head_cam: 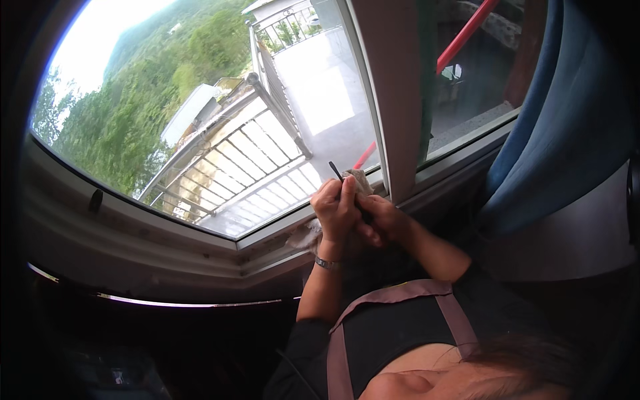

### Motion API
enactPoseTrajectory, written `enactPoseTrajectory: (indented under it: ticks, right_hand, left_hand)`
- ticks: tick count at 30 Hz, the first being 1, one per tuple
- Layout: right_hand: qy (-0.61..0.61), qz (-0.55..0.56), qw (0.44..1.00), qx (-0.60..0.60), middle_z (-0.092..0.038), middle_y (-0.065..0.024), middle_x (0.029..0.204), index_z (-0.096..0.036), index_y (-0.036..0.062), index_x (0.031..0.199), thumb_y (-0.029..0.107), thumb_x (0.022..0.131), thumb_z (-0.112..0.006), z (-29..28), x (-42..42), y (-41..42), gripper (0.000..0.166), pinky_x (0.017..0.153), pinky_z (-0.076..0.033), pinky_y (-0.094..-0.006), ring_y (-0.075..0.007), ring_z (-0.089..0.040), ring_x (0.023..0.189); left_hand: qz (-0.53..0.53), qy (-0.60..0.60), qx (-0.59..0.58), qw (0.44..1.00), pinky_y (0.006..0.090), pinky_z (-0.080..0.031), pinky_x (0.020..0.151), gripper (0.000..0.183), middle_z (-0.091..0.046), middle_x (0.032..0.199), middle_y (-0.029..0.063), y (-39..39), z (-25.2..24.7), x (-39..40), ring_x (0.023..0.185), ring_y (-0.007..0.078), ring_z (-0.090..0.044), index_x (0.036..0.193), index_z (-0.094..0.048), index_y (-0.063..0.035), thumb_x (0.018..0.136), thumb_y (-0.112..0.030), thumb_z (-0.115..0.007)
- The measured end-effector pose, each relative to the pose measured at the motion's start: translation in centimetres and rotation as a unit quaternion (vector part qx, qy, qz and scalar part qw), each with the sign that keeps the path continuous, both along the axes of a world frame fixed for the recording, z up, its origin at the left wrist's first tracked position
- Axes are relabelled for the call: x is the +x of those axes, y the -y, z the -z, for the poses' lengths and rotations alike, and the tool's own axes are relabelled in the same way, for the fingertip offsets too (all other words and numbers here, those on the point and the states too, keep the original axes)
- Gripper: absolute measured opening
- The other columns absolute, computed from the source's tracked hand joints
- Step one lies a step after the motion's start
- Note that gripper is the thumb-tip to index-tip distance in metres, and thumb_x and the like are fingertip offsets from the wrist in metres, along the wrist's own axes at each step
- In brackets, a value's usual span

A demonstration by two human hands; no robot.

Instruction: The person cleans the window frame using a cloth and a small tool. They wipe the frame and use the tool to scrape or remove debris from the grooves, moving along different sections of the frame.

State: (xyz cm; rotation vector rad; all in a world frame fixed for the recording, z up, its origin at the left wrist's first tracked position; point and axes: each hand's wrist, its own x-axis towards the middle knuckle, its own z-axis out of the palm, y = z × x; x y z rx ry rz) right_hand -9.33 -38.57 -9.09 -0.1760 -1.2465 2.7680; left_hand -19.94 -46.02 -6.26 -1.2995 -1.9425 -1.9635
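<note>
My left hand (336,207), with a metal-banded watch or bracelet (327,263) on its wrist, is closed around a thin black rod-like tool (336,171). The tool's narrow tip sticks up past my thumb; its lower part runs down between my hands and is mostly hidden. Close against it on the right, my right hand (387,217) has curled fingers and appears to pinch a crumpled greyish-brown cloth or paper (360,181). Both hands are just above the window's sill track. A pale crumpled piece of cloth or paper (305,237) lies on the sill by my left wrist.
A sliding window frame (280,227) spans the space before me, with a thick upright (395,100) to the right. A blue curtain (555,125) hangs at far right. Beyond the glass are a metal balcony railing (240,145), a red pole (465,37) and trees (125,100).
</note>
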Motion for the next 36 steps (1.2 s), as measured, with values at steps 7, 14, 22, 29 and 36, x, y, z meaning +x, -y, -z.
enactPoseTrajectory:
  ticks: [7, 14, 22, 29, 36]
  right_hand:
    - [0.076, -0.063, 0.995, -0.029, -0.049, -0.0053, 0.049, -0.053, 0.0087, 0.085, 0.051, 0.101, -0.038, -0.6, 1.4, 1.4, 0.048, 0.030, -0.039, -0.0265, -0.0152, -0.047, 0.034]
    - [0.078, -0.075, 0.994, -0.007, -0.051, -0.0058, 0.054, -0.052, 0.0076, 0.079, 0.053, 0.101, -0.036, -0.2, 1.4, 1.1, 0.053, 0.032, -0.040, -0.0271, -0.0152, -0.048, 0.036]
    - [0.108, -0.070, 0.992, 0.012, -0.052, -0.0054, 0.055, -0.053, 0.0090, 0.080, 0.054, 0.100, -0.039, -0.1, 1.2, 0.4, 0.051, 0.032, -0.041, -0.0271, -0.0149, -0.050, 0.037]
    - [0.111, -0.061, 0.991, 0.049, -0.055, -0.0060, 0.056, -0.053, 0.0088, 0.082, 0.053, 0.100, -0.039, -1.0, 1.2, 0.8, 0.050, 0.032, -0.041, -0.0261, -0.0141, -0.051, 0.038]
    - [0.011, -0.021, 0.996, 0.089, -0.054, -0.0067, 0.058, -0.053, 0.0078, 0.084, 0.046, 0.102, -0.040, -0.4, 3.1, 1.2, 0.044, 0.035, -0.041, -0.0266, -0.0151, -0.051, 0.040]
  left_hand:
    - [-0.055, 0.024, -0.038, 0.997, 0.0335, -0.030, 0.045, 0.039, -0.041, 0.052, 0.0077, 2.4, 0.7, 1.3, 0.047, 0.0150, -0.037, 0.059, -0.046, 0.0014, 0.089, -0.012, -0.067]
    - [-0.080, 0.023, -0.072, 0.994, 0.0362, -0.033, 0.045, 0.039, -0.046, 0.052, 0.0108, 2.1, 0.7, 1.6, 0.044, 0.0179, -0.040, 0.060, -0.049, 0.0009, 0.091, -0.017, -0.066]
    - [-0.094, 0.036, -0.070, 0.992, 0.0356, -0.036, 0.045, 0.037, -0.049, 0.052, 0.0101, 2.0, 1.0, 1.7, 0.044, 0.0190, -0.045, 0.061, -0.053, 0.0005, 0.091, -0.017, -0.065]
    - [-0.069, 0.026, -0.086, 0.994, 0.0339, -0.036, 0.045, 0.035, -0.049, 0.052, 0.0094, 2.5, 1.0, 1.1, 0.044, 0.0174, -0.046, 0.063, -0.054, 0.0014, 0.092, -0.016, -0.065]
    - [-0.049, -0.135, -0.033, 0.989, 0.0296, -0.044, 0.052, 0.016, -0.055, 0.063, 0.0071, 4.9, -0.8, 0.8, 0.057, 0.0176, -0.056, 0.077, -0.061, -0.0002, 0.078, -0.006, -0.076]
